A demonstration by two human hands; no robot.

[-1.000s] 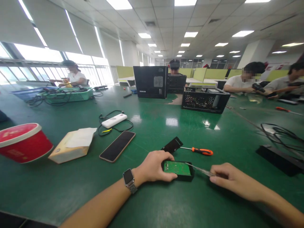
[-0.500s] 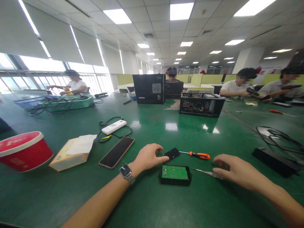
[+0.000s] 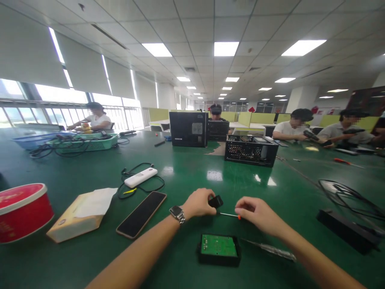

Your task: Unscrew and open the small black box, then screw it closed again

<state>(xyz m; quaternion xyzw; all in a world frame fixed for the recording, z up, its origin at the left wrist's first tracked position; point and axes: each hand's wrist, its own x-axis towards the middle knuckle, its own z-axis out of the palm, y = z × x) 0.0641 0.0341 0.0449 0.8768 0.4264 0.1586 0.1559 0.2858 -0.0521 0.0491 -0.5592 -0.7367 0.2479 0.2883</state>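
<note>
My left hand (image 3: 198, 204), with a watch on the wrist, is closed on a small black cover piece (image 3: 215, 201) just above the green table. My right hand (image 3: 257, 214) is curled over the orange-handled screwdriver (image 3: 230, 215), whose metal shaft points left toward the black piece. Nearer to me an open black case with a green circuit board (image 3: 219, 245) lies flat on the table, untouched. A thin clear-handled tool (image 3: 267, 249) lies to its right.
A phone (image 3: 141, 214), a tissue box (image 3: 78, 216), a red tub (image 3: 21, 212) and a white device with cable (image 3: 140, 177) sit to the left. A black box with cables (image 3: 349, 228) lies to the right. Computer cases (image 3: 251, 150) and several seated people are farther back.
My left hand left the circuit-board case and picked up the black cover piece. My right hand let go of the thin tool and closed over the orange screwdriver. The view tilted up.
</note>
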